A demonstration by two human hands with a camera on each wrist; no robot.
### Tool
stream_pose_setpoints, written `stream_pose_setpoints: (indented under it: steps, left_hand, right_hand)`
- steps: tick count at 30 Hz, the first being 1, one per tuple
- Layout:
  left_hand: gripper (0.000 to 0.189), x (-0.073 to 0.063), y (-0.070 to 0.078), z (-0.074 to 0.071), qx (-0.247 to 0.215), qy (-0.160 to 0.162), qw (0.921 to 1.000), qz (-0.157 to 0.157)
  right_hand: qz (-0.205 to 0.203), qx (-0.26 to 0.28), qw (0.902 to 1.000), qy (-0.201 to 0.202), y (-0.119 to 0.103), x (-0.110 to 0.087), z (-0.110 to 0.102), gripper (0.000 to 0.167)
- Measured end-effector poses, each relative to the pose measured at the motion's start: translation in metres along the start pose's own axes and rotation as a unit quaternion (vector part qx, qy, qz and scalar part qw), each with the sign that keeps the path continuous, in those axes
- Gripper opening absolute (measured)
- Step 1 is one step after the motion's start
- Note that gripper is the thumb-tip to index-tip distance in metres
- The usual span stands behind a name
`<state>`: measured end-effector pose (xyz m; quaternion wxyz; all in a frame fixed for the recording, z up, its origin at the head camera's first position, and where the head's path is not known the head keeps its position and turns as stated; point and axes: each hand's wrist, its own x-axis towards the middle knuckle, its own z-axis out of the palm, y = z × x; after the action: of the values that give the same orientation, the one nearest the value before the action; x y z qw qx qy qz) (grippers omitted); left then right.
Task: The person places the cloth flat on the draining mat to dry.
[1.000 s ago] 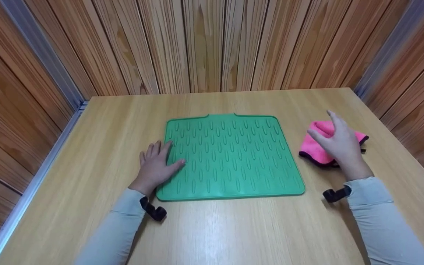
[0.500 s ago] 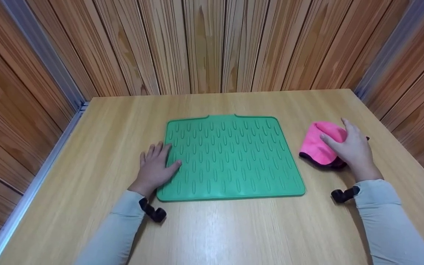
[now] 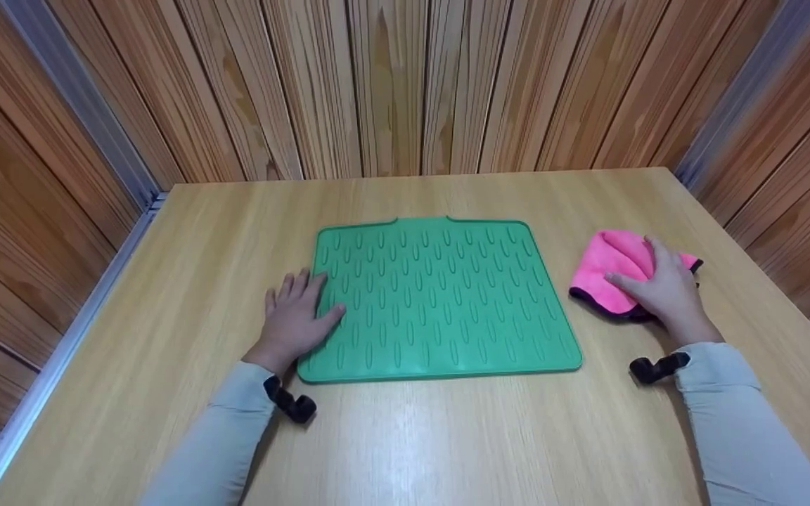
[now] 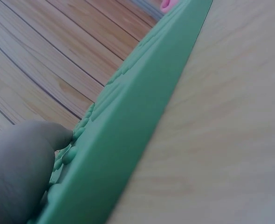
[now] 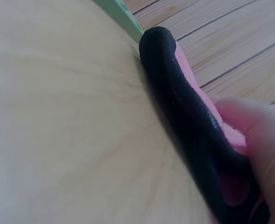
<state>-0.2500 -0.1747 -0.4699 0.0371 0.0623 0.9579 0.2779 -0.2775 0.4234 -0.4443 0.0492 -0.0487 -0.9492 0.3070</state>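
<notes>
A green mat with rows of raised oval ridges lies flat on the table. My left hand rests on its left edge, fingers spread, thumb over the ridged top. To the right of the mat sits a folded pink cloth with black edging. Over its right side lies my right hand, thumb and forefinger apart. In the right wrist view the thumb touches the pink top, just above the thick black edge. The other right fingers are mostly hidden behind the hand.
The light wooden table runs up to a plank-patterned wall at the back. Similar panels stand at both sides, with grey metal posts in the corners. Black wrist mounts jut inward from both sleeves.
My right hand has shifted slightly right and come down from above the pink cloth onto it, its forefinger lowering. The left hand has stayed on the mat, its thumb drawn in slightly.
</notes>
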Motion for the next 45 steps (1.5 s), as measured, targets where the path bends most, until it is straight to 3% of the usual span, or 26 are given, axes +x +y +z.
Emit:
stream_pose_setpoints:
  steps: [5, 10, 19, 24, 45]
  left_hand:
    - [0.081, 0.000, -0.001, 0.000, 0.000, -0.002, 1.0000, 0.000]
    - [0.080, 0.000, -0.001, -0.002, 0.002, 0.000, 1.0000, 0.000]
    - [0.080, 0.000, 0.001, -0.001, 0.001, 0.005, 1.0000, 0.004]
    - [0.079, 0.000, 0.001, -0.001, 0.003, 0.005, 1.0000, 0.005]
    - [0.078, -0.001, 0.001, -0.002, 0.004, 0.001, 1.0000, 0.004]
  right_hand:
    - [0.009, 0.002, 0.9999, 0.007, 0.004, 0.001, 0.003, 0.117]
    - [0.027, 0.015, 0.9995, -0.012, 0.005, 0.002, 0.003, 0.112]
    - [0.019, 0.012, 0.9996, 0.016, 0.000, -0.003, 0.003, 0.079]
    - [0.022, 0.015, 0.9993, 0.026, -0.003, -0.005, 0.003, 0.069]
    - [0.008, 0.018, 0.9972, 0.072, -0.017, -0.008, -0.009, 0.061]
